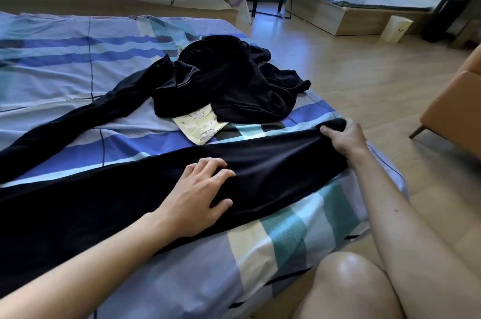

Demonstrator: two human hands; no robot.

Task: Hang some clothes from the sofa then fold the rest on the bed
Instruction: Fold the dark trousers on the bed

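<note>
The black garment [273, 165] lies stretched out along the near edge of the bed [65, 71]. Its long axis runs from the person's left to their right, straight across in front of them, and its right end reaches almost to the bed's corner. Both hands are already on it. The left hand [197, 193] rests on top about midway along the visible length, fingers spread and only slightly bent, pressing the cloth down and holding nothing. The right hand [343, 136] is at the far right end, its fingers curled round the bunched edge of the fabric in a firm grip. So the gripped end is the free one and the left hand looks placed to act as the pivot; any fold would likely bring the right end over leftward along the garment's length. Beyond it, further onto the bed, sits a heap of dark clothes [234, 79] on top of a pale yellow printed cloth [203, 126], well apart from either hand. The sofa [458, 110] stands off to the right.
</note>
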